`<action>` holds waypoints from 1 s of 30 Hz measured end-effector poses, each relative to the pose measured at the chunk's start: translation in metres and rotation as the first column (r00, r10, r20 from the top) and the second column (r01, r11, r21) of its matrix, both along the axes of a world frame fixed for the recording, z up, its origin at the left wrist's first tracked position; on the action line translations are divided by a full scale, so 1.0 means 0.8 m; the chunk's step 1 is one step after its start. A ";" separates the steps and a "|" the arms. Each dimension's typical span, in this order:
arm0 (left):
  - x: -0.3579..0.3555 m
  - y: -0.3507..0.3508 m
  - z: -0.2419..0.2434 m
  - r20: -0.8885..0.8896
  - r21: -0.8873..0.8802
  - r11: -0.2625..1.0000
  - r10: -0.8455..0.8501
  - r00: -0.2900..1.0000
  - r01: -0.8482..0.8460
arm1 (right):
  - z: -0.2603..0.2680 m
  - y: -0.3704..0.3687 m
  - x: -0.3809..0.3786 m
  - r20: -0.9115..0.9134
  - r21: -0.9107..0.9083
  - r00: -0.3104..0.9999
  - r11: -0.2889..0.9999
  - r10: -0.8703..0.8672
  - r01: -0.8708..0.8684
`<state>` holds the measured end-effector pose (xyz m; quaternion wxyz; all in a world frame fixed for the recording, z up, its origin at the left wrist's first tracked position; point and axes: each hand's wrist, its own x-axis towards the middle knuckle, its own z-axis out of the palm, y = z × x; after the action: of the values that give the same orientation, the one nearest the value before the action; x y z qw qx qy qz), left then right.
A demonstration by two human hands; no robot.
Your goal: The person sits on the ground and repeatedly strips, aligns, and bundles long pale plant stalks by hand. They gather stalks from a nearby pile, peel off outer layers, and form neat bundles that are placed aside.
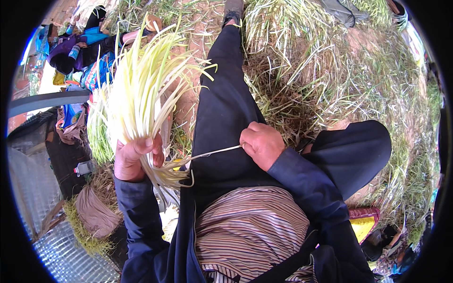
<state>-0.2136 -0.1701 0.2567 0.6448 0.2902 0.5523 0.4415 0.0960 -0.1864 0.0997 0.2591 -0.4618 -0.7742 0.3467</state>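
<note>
My left hand (139,154) grips a thick bunch of pale yellow-white stalks (141,95), which look like blanched garlic chives. Their leaf tips fan out beyond the fist, while the thin lower ends (166,178) hang loose towards my lap. Over my thigh, my right hand (263,145) is closed on the end of a single thin stalk (219,151). That strand runs taut across my dark trousers (230,102) to the lower part of the bunch. My right fingertips are partly hidden by the back of the hand.
A heap of loose green stalks (279,32) and dry trimmings (293,92) spreads beyond my legs. More stalks (99,131) lie at the left. Nearby are a plastic bottle (83,168) and a brown cloth (97,212). Another person (78,46) sits at the upper left.
</note>
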 end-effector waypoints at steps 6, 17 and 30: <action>-0.025 0.000 -0.008 0.041 0.018 1.000 0.008 0.999 -0.009 | -0.033 0.000 0.006 -0.181 -0.291 0.946 0.934 -0.269 0.210; -0.056 -0.006 -0.019 0.080 0.020 0.999 0.024 0.996 -0.026 | -0.129 0.026 0.080 -0.076 -0.388 0.742 0.705 -0.666 0.593; -0.063 -0.007 -0.026 0.131 -0.004 0.998 0.063 0.989 -0.063 | -0.002 0.045 0.026 -0.053 -0.133 0.944 0.940 -0.325 0.315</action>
<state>-0.2640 -0.1759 0.2357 0.6652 0.2432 0.5177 0.4800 0.1168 -0.1506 0.0984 0.3116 -0.5835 -0.6560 0.3636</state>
